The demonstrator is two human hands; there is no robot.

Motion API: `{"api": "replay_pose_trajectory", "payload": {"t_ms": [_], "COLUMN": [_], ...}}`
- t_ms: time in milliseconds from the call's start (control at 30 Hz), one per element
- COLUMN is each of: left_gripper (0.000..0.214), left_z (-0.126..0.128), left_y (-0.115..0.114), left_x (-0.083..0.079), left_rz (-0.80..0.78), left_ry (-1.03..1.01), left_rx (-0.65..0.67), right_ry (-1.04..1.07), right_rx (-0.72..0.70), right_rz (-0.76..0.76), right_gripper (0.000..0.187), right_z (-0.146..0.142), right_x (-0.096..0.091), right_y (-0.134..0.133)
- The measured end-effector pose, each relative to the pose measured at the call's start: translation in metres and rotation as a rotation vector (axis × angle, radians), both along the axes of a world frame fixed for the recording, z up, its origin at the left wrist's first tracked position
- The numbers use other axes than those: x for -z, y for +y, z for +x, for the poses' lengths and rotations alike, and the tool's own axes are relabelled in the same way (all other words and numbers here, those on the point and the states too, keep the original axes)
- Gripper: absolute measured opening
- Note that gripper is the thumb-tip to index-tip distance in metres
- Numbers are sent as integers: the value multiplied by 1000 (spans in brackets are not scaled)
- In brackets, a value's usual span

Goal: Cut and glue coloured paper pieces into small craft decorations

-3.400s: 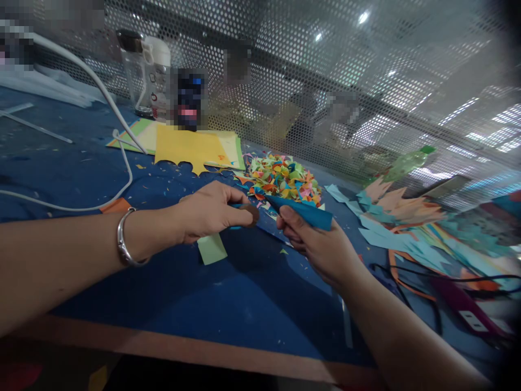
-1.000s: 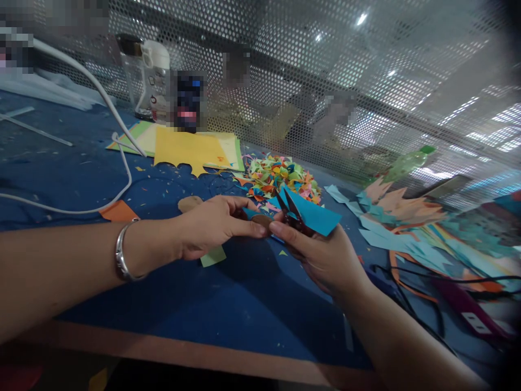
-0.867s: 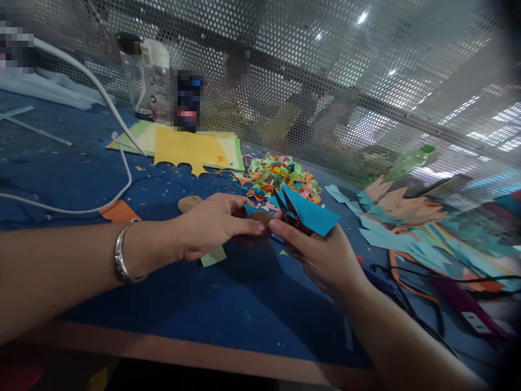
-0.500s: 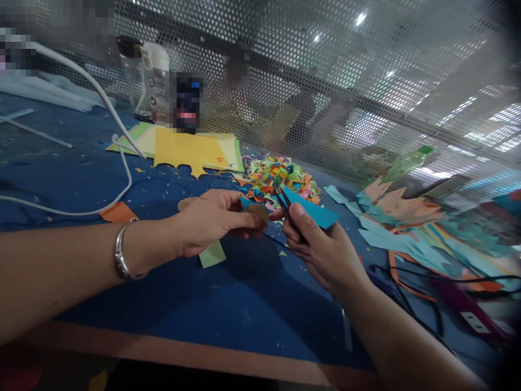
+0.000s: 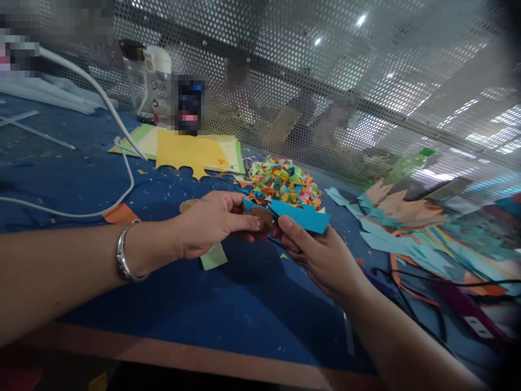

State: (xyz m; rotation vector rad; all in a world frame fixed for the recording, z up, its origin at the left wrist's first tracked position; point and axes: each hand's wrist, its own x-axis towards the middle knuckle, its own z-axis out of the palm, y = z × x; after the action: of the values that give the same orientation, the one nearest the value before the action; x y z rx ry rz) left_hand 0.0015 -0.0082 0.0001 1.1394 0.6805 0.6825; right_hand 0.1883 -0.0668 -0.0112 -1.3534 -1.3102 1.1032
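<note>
My left hand [image 5: 211, 225], with a silver bracelet on the wrist, pinches a small brown disc [image 5: 260, 215] together with one end of a blue paper piece [image 5: 300, 216]. My right hand [image 5: 321, 258] is closed just to the right, thumb up against the blue paper; the small scissors it grips are hidden behind the paper. Both hands hover a little above the blue table mat [image 5: 183, 293], in front of a heap of coloured paper scraps [image 5: 283, 183].
A light green paper slip [image 5: 214, 256] lies under my left hand and an orange piece [image 5: 120, 213] to its left. Yellow sheets [image 5: 191, 152], a clear bottle [image 5: 148, 81] and a white cable [image 5: 122, 157] sit behind. Cut paper shapes [image 5: 407, 222] and black cables [image 5: 427, 277] lie at right.
The scissor blades, open and visible against the blue paper before, are now hidden. The blue paper has tipped flatter and the right thumb sits closer to the brown disc.
</note>
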Motion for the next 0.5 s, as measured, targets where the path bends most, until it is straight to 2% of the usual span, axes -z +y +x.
{"api": "replay_pose_trajectory", "payload": {"t_ms": [233, 500], "left_gripper": [11, 12], "left_z": [2, 0], "left_y": [-3, -1], "left_x": [-1, 2], "left_rz": [-12, -2], "left_ry": [15, 8], "left_rx": [-11, 2], "right_ry": [-41, -182], "right_rx": [-6, -129], "right_rz": [28, 34], "right_gripper": [44, 49], "right_z": [0, 4], "right_x": [0, -4], "right_y": [0, 0]}}
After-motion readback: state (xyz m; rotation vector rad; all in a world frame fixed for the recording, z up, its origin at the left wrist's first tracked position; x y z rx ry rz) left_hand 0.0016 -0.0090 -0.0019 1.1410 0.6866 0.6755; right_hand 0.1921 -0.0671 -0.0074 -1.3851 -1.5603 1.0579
